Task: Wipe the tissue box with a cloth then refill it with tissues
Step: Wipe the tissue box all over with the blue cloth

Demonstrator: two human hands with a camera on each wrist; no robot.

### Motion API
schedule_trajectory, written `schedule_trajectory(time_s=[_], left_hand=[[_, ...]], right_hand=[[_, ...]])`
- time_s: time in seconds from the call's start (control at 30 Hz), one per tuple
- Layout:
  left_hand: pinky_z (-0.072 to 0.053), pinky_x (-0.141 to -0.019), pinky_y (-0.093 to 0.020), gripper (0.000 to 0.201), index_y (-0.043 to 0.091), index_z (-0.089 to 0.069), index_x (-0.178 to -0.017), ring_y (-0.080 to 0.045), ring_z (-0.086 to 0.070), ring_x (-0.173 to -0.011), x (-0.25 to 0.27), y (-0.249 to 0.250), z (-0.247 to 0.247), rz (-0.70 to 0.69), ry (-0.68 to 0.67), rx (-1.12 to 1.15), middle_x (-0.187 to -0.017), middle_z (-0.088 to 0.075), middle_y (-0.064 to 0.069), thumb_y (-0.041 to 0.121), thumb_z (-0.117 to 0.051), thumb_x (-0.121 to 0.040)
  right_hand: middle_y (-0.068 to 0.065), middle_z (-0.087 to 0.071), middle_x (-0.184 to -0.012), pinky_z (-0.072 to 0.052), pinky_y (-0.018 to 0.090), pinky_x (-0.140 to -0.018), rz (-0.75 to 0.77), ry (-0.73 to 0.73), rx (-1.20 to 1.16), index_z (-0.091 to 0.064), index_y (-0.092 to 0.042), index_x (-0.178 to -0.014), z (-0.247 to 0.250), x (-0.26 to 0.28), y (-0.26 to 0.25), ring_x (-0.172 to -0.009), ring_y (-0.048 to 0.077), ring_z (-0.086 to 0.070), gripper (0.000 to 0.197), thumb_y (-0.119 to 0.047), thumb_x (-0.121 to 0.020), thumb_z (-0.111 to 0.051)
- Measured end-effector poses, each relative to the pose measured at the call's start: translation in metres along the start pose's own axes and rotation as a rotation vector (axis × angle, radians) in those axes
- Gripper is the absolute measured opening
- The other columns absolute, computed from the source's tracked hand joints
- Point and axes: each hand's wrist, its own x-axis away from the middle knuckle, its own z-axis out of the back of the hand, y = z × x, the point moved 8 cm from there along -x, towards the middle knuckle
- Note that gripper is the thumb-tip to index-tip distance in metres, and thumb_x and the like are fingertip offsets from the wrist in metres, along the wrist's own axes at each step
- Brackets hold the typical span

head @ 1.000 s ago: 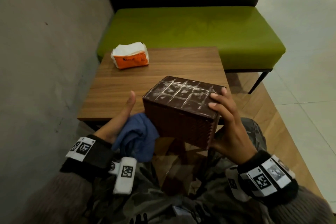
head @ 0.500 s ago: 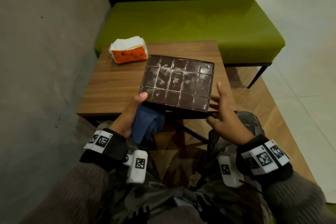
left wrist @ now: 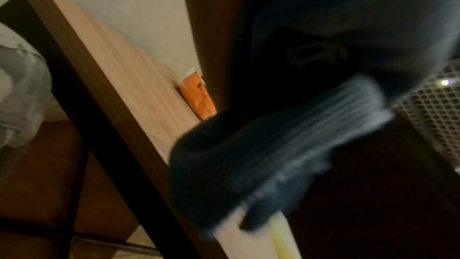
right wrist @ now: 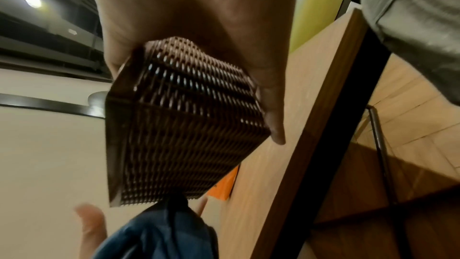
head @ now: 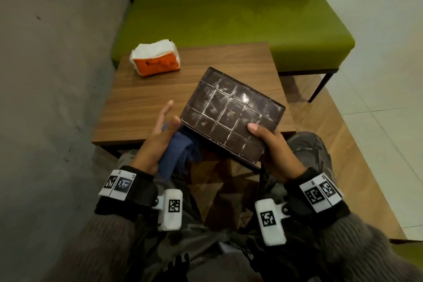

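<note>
The brown woven tissue box [head: 231, 112] is held above the table's near edge with its dusty gridded base facing me. My right hand [head: 263, 137] grips its near right corner, thumb on the base. The right wrist view shows the box's [right wrist: 179, 135] mesh side under the right hand's [right wrist: 224, 36] palm. My left hand [head: 170, 114] holds a blue cloth [head: 180, 153] against the box's left side, thumb over the cloth, fingers stretched out. In the left wrist view the cloth [left wrist: 248, 155] is blurred. An orange tissue pack [head: 155, 59] lies at the table's far left.
The small wooden table [head: 160, 98] stands against a grey wall [head: 45, 75] on the left. Behind the table is a green bench [head: 229, 18] with black legs. Wooden flooring [head: 343, 155] lies to the right, and my lap is below the box.
The box has tipped so its base faces me, then turned clockwise and come closer. My right hand shifted from its side to its near right corner. The left hand stays by its left side with the cloth.
</note>
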Motion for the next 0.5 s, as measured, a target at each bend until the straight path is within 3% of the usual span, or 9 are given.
schedule_trajectory(time_s=[0.03, 0.13, 0.17, 0.23, 0.27, 0.33, 0.43, 0.5], left_hand=[[-0.052, -0.085, -0.036, 0.088, 0.045, -0.042, -0.131, -0.022, -0.062, -0.108, 0.001, 0.003, 0.009, -0.023, 0.113, 0.030, -0.132, -0.054, -0.009, 0.069, -0.074, -0.052], [-0.054, -0.071, -0.028, 0.062, 0.031, -0.042, -0.128, -0.019, -0.065, -0.099, 0.009, 0.024, 0.031, -0.194, 0.461, 0.221, -0.127, -0.055, -0.011, 0.033, -0.075, -0.075], [-0.055, -0.075, -0.027, 0.055, 0.028, -0.044, -0.126, -0.019, -0.064, -0.103, 0.012, 0.035, 0.032, -0.287, 0.525, 0.199, -0.127, -0.055, -0.009, 0.024, -0.073, -0.079], [-0.052, -0.091, -0.030, 0.047, 0.025, -0.048, -0.120, -0.014, -0.059, -0.110, 0.024, 0.066, 0.017, -0.513, 0.550, -0.014, -0.123, -0.056, -0.003, 0.020, -0.070, -0.079], [-0.049, -0.095, -0.027, 0.044, 0.022, -0.050, -0.120, -0.008, -0.058, -0.110, 0.031, 0.080, 0.000, -0.621, 0.510, -0.174, -0.121, -0.056, 0.000, 0.019, -0.069, -0.080], [-0.044, -0.097, -0.021, 0.042, 0.011, -0.053, -0.122, -0.003, -0.054, -0.112, 0.047, 0.087, -0.045, -0.820, 0.295, -0.542, -0.122, -0.056, -0.001, 0.014, -0.067, -0.082], [-0.039, -0.106, -0.035, 0.045, 0.005, -0.055, -0.123, -0.019, -0.047, -0.125, 0.069, 0.051, -0.087, -1.078, -0.141, -1.040, -0.133, -0.053, -0.012, 0.012, -0.065, -0.079], [-0.037, -0.108, -0.036, 0.047, 0.006, -0.054, -0.124, -0.022, -0.046, -0.127, 0.063, 0.045, -0.076, -1.108, -0.229, -1.117, -0.135, -0.051, -0.013, 0.012, -0.065, -0.079]], right_hand=[[0.014, -0.058, -0.134, -0.049, 0.053, -0.099, 0.017, 0.040, -0.013, -0.043, -0.015, -0.139, 0.005, 0.001, 0.001, -0.116, 0.034, -0.062, 0.095, -0.048, -0.062, -0.087], [0.013, -0.058, -0.134, -0.047, 0.056, -0.100, 0.096, 0.150, -0.037, -0.042, -0.015, -0.138, 0.015, 0.007, -0.001, -0.117, 0.034, -0.062, 0.095, -0.044, -0.061, -0.089], [0.013, -0.058, -0.134, -0.048, 0.056, -0.099, 0.106, 0.171, -0.044, -0.042, -0.015, -0.137, 0.016, 0.009, -0.001, -0.117, 0.034, -0.062, 0.097, -0.044, -0.059, -0.090], [0.013, -0.059, -0.133, -0.050, 0.056, -0.096, 0.107, 0.186, -0.054, -0.041, -0.014, -0.137, 0.012, 0.012, 0.000, -0.114, 0.033, -0.064, 0.100, -0.044, -0.056, -0.090], [0.012, -0.059, -0.132, -0.052, 0.055, -0.093, 0.106, 0.185, -0.050, -0.040, -0.015, -0.137, 0.008, 0.013, 0.000, -0.113, 0.032, -0.065, 0.099, -0.043, -0.056, -0.090], [0.010, -0.059, -0.131, -0.055, 0.053, -0.090, 0.112, 0.194, -0.043, -0.040, -0.015, -0.137, 0.003, 0.013, -0.003, -0.111, 0.029, -0.066, 0.096, -0.039, -0.056, -0.086], [0.015, -0.058, -0.131, -0.055, 0.053, -0.089, 0.127, 0.236, -0.073, -0.038, -0.009, -0.138, 0.009, 0.014, -0.006, -0.110, 0.031, -0.066, 0.108, -0.040, -0.049, -0.092], [0.017, -0.057, -0.133, -0.055, 0.053, -0.090, 0.127, 0.254, -0.073, -0.038, -0.006, -0.139, 0.012, 0.016, -0.006, -0.112, 0.032, -0.065, 0.114, -0.045, -0.047, -0.094]])
